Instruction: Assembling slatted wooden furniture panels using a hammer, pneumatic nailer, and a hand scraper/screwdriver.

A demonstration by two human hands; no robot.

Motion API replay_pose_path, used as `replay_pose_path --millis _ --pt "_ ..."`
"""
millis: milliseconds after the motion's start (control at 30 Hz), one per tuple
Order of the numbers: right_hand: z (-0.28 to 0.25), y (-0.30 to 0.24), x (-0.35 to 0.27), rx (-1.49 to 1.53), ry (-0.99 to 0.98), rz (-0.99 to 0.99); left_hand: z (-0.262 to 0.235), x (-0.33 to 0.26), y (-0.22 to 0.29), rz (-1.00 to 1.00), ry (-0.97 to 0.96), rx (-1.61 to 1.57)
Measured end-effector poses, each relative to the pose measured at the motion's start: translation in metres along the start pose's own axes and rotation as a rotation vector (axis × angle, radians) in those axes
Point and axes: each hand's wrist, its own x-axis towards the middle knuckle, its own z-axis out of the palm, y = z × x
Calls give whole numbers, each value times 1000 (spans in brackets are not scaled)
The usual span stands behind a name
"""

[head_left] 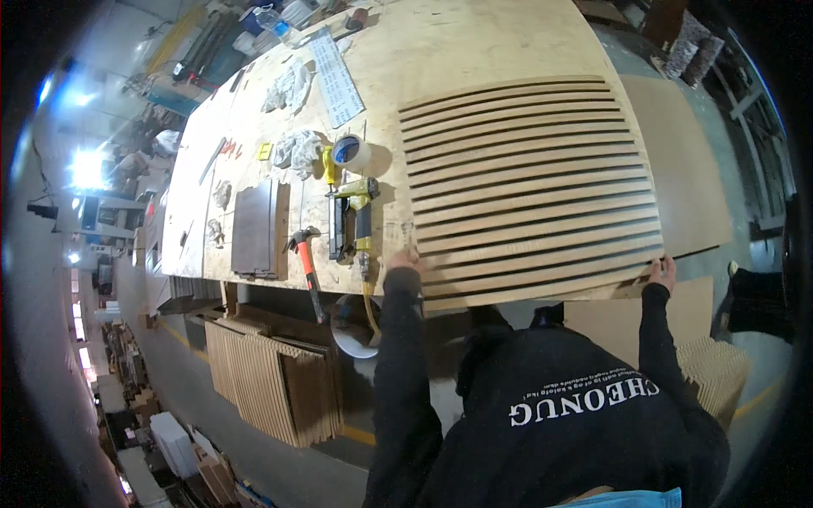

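Observation:
In front of me a slatted wood panel [533, 188], pale strips with dark grooves between them, lies flat at the near right of the worktable [500, 38]. My left hand [405, 259] is closed on its left edge near the front corner. At the near right corner my right hand [664, 273] grips the panel's edge, with its fingers showing beside the corner. Left of the panel lie a green and black nail gun [352, 216], a hammer with an orange and black handle [308, 267] and a roll of tape [351, 151].
Dark boards [255, 230], crumpled cloths [296, 152] and a pale printed strip [336, 80] lie further left. A water bottle [272, 23] stands at the far edge. Grooved panels are stacked [267, 381] below the front edge. A plain board [682, 169] lies right of the table.

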Motion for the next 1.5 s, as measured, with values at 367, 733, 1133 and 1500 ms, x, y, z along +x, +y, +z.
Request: replay_pose_path --millis 367,733,1133,1500 --pt "-42 -14 -52 -450 248 -9 -154 267 -29 291 456 -314" --pt "-21 -152 -82 -264 76 -219 -270 291 -30 428 195 -217" --pt "21 -306 -122 233 -944 -278 3 -106 199 795 -552 -844" --pt "-77 -171 -96 0 -825 -234 139 -189 295 1339 -509 1123"
